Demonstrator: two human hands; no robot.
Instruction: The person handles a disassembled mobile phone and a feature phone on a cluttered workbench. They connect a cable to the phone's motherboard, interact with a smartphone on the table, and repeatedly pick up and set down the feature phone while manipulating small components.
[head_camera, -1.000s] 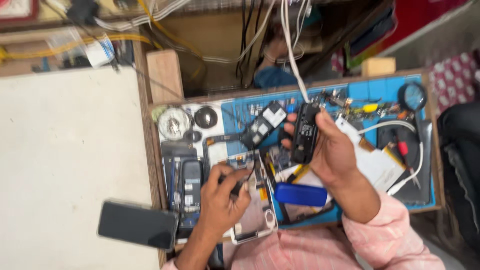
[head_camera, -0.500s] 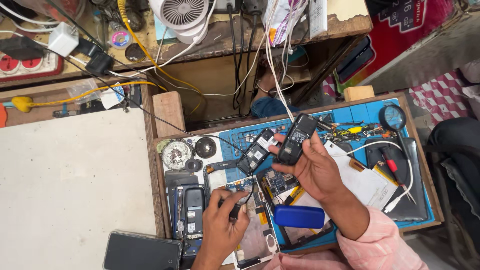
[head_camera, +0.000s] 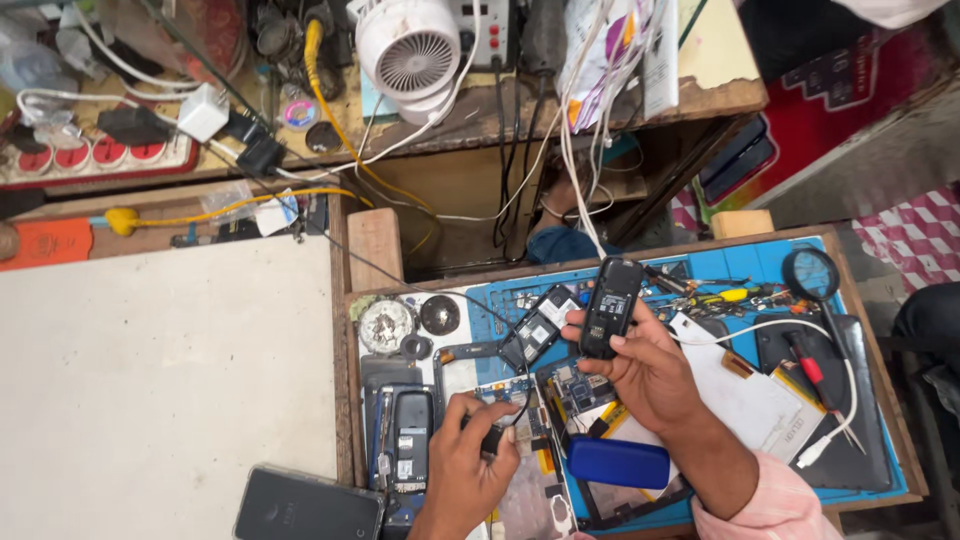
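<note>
head view: the right hand (head_camera: 650, 375) is clamped around a small black handset (head_camera: 610, 307) with its back cover off, raised just above the blue mat (head_camera: 760, 262). it looks light, rigid and slick, best pinched by its long edges, clear of the exposed innards. the left hand (head_camera: 470, 470) is closed on a thin black tool (head_camera: 492, 437), whose fine cable looks limp.

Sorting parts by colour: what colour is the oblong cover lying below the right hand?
Solid blue cover, clearest in the head view, just below the right hand.
</note>
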